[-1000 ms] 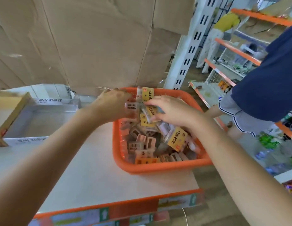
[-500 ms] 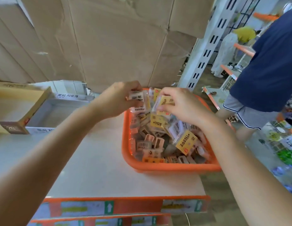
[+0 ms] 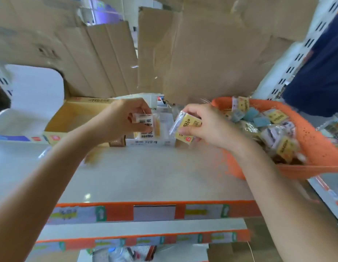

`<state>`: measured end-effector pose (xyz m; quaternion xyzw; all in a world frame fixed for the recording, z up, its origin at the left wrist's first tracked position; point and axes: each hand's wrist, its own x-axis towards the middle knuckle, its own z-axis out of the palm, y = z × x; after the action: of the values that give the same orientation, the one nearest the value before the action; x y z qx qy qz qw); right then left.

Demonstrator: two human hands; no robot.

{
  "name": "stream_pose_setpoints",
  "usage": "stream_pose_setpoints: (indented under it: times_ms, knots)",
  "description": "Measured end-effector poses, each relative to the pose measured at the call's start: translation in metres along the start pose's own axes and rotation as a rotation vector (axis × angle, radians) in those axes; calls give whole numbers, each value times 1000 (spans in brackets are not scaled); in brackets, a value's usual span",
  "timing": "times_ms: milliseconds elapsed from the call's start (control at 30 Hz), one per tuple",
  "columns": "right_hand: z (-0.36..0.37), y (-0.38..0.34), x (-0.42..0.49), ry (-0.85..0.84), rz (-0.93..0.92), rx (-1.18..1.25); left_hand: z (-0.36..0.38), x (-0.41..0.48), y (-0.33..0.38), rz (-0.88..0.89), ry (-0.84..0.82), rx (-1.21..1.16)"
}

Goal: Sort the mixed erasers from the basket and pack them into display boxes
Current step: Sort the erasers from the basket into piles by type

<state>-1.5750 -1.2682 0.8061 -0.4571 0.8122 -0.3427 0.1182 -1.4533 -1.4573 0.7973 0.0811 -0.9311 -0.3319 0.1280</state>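
An orange basket (image 3: 315, 137) full of mixed wrapped erasers (image 3: 277, 133) stands at the right of the white shelf top. My left hand (image 3: 124, 120) grips white-labelled erasers (image 3: 145, 120) above a white display box (image 3: 151, 142). My right hand (image 3: 206, 125) pinches a yellow wrapped eraser (image 3: 187, 127), just left of the basket and near the same box. A yellow-brown display box (image 3: 73, 118) lies open further left.
Flattened cardboard sheets (image 3: 183, 53) lean behind the shelf. Another person in dark blue (image 3: 319, 72) stands at the right, by a white slotted upright (image 3: 289, 72). The shelf's front edge (image 3: 155, 212) carries orange price strips; a lower shelf sits beneath.
Both hands have lifted out of the basket with erasers and moved left toward the display boxes. The view has swung left, so the basket now sits at the right edge.
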Motion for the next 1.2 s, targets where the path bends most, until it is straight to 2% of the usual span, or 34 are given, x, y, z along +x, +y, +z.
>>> stream_pose_setpoints:
  times_ms: [167,333,567,667,900,1033,1200]
  knots:
    - [74,-32,11,-77,54,71,-33,-50,-63,-35,-31,86]
    - [136,-52,27,-136,124,85,-50,-77,-111,-125,-12,50]
    - [176,-78,53,-132,132,134,-61,-83,-142,-223,17,4]
    - [185,-86,57,-134,116,99,-63,-89,-149,-237,35,82]
    - [198,-95,53,56,29,-88,-67,-102,-151,-237,168,346]
    - [202,-94,47,187,-39,-146,-66,-102,-140,-178,235,338]
    - [191,-88,38,257,-88,-169,-58,-89,-118,-65,272,279]
